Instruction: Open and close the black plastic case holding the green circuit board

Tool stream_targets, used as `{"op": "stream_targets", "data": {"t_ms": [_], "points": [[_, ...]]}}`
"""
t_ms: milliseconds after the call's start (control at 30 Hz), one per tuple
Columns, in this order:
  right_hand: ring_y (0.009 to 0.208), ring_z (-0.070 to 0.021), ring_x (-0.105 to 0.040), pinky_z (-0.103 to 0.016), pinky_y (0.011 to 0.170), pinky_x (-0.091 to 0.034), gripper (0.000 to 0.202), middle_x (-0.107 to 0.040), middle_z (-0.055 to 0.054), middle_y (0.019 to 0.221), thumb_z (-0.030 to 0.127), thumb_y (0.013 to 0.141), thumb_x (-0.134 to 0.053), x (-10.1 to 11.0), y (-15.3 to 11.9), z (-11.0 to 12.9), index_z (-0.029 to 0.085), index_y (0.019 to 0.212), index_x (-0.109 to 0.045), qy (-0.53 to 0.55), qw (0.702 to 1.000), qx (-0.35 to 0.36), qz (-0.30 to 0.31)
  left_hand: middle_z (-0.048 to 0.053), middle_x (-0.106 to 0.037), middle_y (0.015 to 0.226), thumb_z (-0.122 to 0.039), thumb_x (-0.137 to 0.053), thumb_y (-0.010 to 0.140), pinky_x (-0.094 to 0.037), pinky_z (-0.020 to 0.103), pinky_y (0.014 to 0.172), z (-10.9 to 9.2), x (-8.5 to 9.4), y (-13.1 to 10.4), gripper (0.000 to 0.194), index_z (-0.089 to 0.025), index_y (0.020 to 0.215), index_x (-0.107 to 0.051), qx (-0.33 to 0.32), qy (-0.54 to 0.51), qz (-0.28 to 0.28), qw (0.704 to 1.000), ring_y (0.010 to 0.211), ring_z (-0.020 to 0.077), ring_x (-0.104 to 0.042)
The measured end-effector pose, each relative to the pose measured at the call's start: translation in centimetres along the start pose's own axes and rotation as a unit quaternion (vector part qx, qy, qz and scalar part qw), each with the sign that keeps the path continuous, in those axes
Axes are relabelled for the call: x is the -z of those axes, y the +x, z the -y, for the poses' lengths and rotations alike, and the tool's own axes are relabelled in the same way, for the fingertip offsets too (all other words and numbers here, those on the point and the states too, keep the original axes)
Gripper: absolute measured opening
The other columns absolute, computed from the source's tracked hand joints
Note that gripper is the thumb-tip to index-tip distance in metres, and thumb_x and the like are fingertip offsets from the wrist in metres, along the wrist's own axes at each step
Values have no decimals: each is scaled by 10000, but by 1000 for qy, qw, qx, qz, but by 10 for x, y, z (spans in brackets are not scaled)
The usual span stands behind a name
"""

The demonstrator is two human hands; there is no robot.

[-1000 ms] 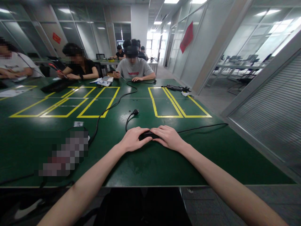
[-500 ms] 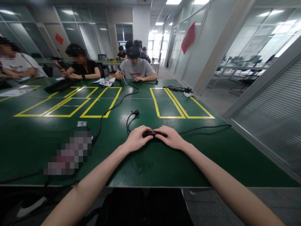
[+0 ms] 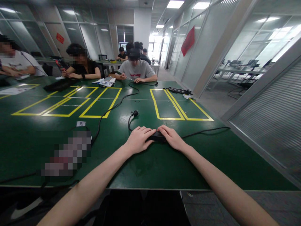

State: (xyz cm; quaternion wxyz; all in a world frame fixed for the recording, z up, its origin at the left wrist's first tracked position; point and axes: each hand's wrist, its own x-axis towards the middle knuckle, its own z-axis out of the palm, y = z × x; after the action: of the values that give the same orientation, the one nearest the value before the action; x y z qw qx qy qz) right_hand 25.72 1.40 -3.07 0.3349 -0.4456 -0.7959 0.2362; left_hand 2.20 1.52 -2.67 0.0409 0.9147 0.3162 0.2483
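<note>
Left hand [image 3: 141, 140] and right hand [image 3: 172, 137] fingers both grip the black adapter [image 3: 158, 136]; more near side just came into view; likely mid-turn.

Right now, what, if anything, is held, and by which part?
A black block, gripped at its left end by the left hand; right hand covers its right end, grip unclear.

Far beyond the fingers [image 3: 144, 131], ceiling lights [image 3: 175, 4] glow and a window [image 3: 155, 42] washes out white; soft glare lies on the tabletop [image 3: 176, 171] just past them. Nearer, the floor [image 3: 202, 207] is dim; to their right, wide-angle distortion tilts a glass partition [image 3: 270, 122].
</note>
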Motion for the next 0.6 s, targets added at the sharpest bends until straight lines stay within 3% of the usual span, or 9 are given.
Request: {"op": "stream_targets", "data": {"t_ms": [133, 233, 300, 367, 467, 600], "points": [[819, -200, -662, -305, 741, -512, 344, -729, -59, 1035, 456, 897, -677, 8, -5, 7, 230, 1151, -623, -34, 996, 69, 45, 126, -753, 1079, -416, -632, 972, -509, 444, 957, 4, 2, -1, 393, -190, 1290, -679, 21, -4, 13, 1000, 1020, 289, -681], [846, -222, -684, -324, 770, -512, 257, -739, -71, 1027, 390, 936, -624, 9, -7, 9, 236, 1139, -654, -82, 992, 73, 55, 116, -747, 1102, -441, -611, 985, -512, 440, 979, 5, 1, -1, 417, -199, 1321, -660, 39, -20, 12, 999, 1037, 281, -681], [809, -223, -676, -326, 752, -502, 236, -736, -65, 997, 386, 955, -591, 8, -7, 7, 241, 1131, -651, -89, 994, 57, 39, 126, -713, 1253, -438, -625, 979, -483, 467, 1056, 5, 1, -1, 507, -215, 1431, -577, 39, -31, -11, 999, 1177, 299, -641], [769, -220, -650, -322, 715, -486, 238, -725, -57, 969, 409, 949, -592, 9, -5, -1, 241, 1114, -631, -77, 997, 25, -5, 140, -608, 1452, -407, -660, 957, -400, 515, 1166, 4, 2, 0, 621, -229, 1523, -478, 29, -32, -40, 998, 1357, 321, -536], [766, -218, -612, -311, 681, -461, 269, -691, -45, 909, 484, 925, -597, 19, 1, -21, 237, 1029, -593, -38, 989, -47, -134, 131, -507, 1566, -341, -652, 958, -298, 546, 1247, 4, 3, -1, 619, -244, 1538, -460, 8, -30, -48, 998, 1469, 316, -435], [757, -200, -570, -301, 679, -444, 407, -613, -13, 837, 618, 845, -631, 53, 9, -52, 238, 931, -515, -7, 937, -161, -310, 131, -553, 1526, -286, -632, 966, -333, 550, 1235, 5, 1, -3, 505, -231, 1461, -552, -5, -35, -28, 999, 1457, 302, -464]]}}
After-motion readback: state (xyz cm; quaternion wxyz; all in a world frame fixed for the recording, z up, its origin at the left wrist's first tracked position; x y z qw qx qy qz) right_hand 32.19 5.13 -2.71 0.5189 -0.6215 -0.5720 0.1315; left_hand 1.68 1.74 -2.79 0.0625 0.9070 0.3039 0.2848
